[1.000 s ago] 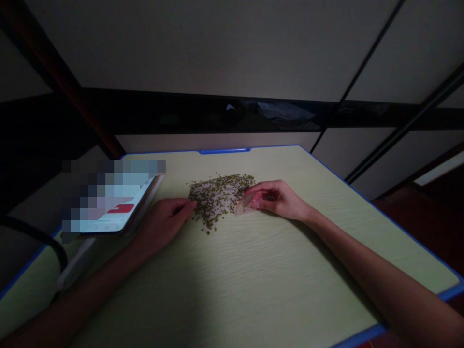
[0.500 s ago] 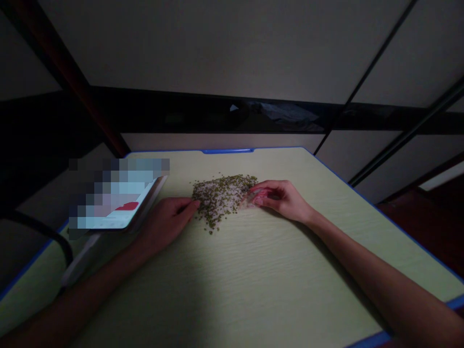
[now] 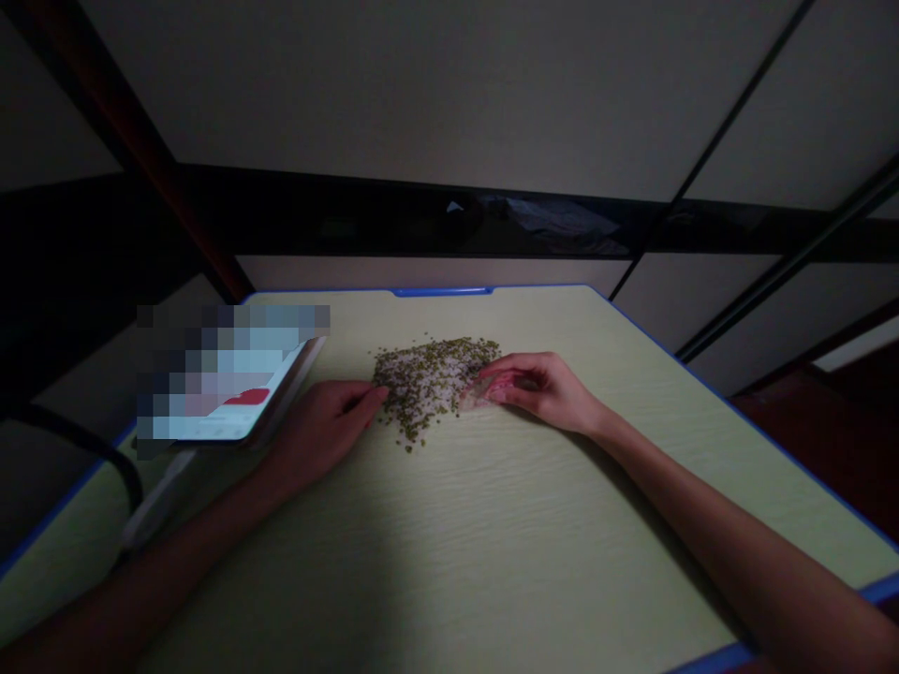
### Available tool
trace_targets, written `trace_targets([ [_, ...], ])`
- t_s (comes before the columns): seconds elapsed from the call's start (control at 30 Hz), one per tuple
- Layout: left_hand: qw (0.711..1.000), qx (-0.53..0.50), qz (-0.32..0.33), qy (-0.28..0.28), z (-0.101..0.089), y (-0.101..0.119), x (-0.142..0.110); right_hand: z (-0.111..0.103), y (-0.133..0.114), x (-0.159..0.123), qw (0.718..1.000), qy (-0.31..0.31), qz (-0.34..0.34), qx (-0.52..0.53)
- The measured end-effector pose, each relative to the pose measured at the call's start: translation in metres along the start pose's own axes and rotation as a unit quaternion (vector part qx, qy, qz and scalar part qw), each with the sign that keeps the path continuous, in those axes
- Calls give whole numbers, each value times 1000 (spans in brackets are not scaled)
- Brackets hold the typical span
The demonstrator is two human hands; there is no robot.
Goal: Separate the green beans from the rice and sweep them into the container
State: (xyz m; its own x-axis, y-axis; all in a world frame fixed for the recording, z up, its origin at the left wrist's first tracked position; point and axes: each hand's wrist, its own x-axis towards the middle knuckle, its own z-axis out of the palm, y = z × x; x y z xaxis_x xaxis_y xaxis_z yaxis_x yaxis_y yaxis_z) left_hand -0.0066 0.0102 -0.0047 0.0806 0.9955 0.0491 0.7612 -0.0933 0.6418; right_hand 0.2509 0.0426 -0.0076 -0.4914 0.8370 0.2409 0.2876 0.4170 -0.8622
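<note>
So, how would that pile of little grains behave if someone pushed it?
The pile of grains would probably spread rather than move as one, since loose strays lie around its edge. Each grain looks tiny, so likely light. They may slide readily, as the table beneath looks flat.

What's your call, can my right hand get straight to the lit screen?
Probably not straight: the speckled pile and the left hand lie between the right hand and the lit screen. The right hand also holds a see-through piece.
</note>
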Motion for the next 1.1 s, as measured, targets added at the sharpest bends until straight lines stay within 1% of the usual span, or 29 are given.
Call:
trace_targets([
  [0.13,1000,-1,5,-2,0,0,0,-1,-1,-1,1000,-13,0,-3],
  [0.37,1000,0,-1,-8,-1,1,-2,0,-1,-1,999,-41,4,29],
  [0.67,1000,0,1,-9,-1,1,0,8,-4,-1,997,-47,15,65],
  [0.73,1000,-2,3,-7,-1,1,0,11,-5,-2,997,-47,19,61],
  [0.9,1000,-3,7,2,0,0,-1,17,-7,-1,999,-20,11,42],
  [1.1,1000,-1,10,7,0,2,-1,24,-11,0,999,-26,1,41],
])
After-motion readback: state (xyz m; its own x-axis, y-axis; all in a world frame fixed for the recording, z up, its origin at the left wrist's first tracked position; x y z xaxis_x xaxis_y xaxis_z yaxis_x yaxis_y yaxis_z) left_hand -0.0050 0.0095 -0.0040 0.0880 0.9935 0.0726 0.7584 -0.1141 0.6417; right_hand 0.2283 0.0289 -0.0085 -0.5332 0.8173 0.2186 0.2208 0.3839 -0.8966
